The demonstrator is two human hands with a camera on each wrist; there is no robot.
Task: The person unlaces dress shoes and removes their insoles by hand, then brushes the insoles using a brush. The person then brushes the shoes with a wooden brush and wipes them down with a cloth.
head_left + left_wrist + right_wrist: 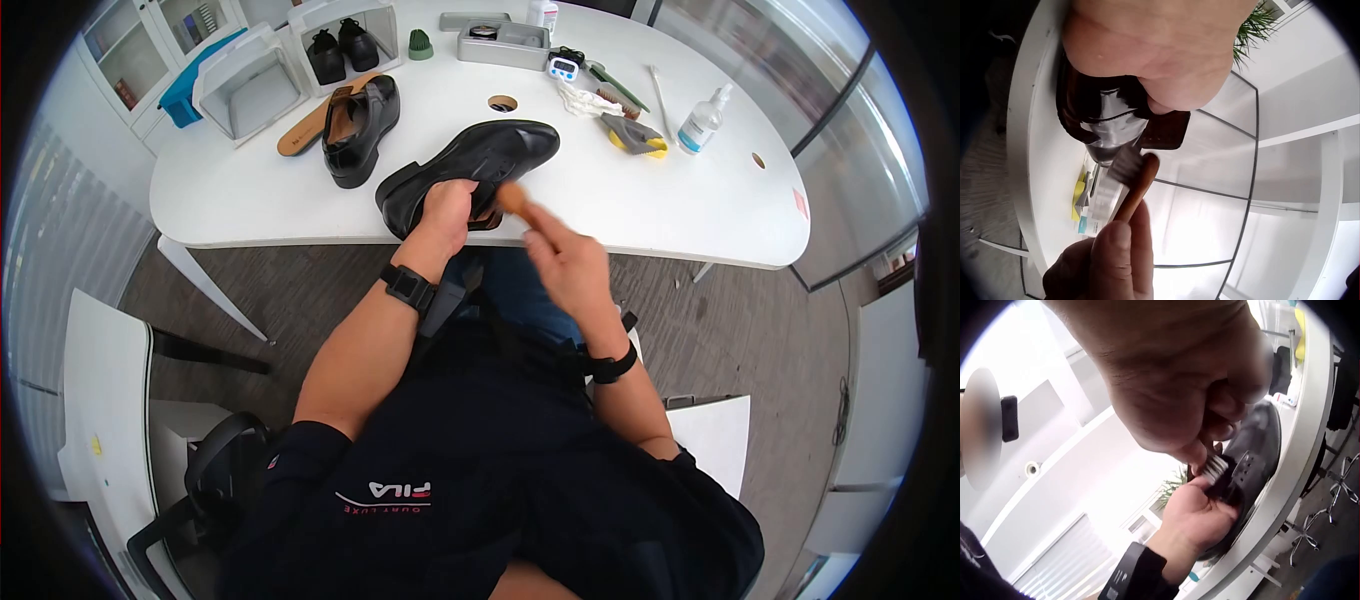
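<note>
A black leather dress shoe (pixel 500 150) lies tilted at the near edge of the table, toe to the right. My left hand (pixel 448 210) grips it at the opening, with its fingers hidden inside. In my right hand (pixel 575 268) is a small brush (pixel 512 198) with a wooden handle, held just beside the shoe's opening. Pale bristles (pixel 1125 164) show blurred in the left wrist view, close to the shoe's upper. The right wrist view has the bristles near the lace holes and my left thumb. The matching shoe (pixel 358 130) stands to the left.
Behind the second shoe lies a wooden-backed brush (pixel 300 135). White bins (pixel 250 85) stand at the back left, one with black shoes (pixel 358 45). A metal tin (pixel 505 50), a timer (pixel 562 69), a grey and yellow cloth (pixel 632 135) and a spray bottle (pixel 705 120) sit toward the right.
</note>
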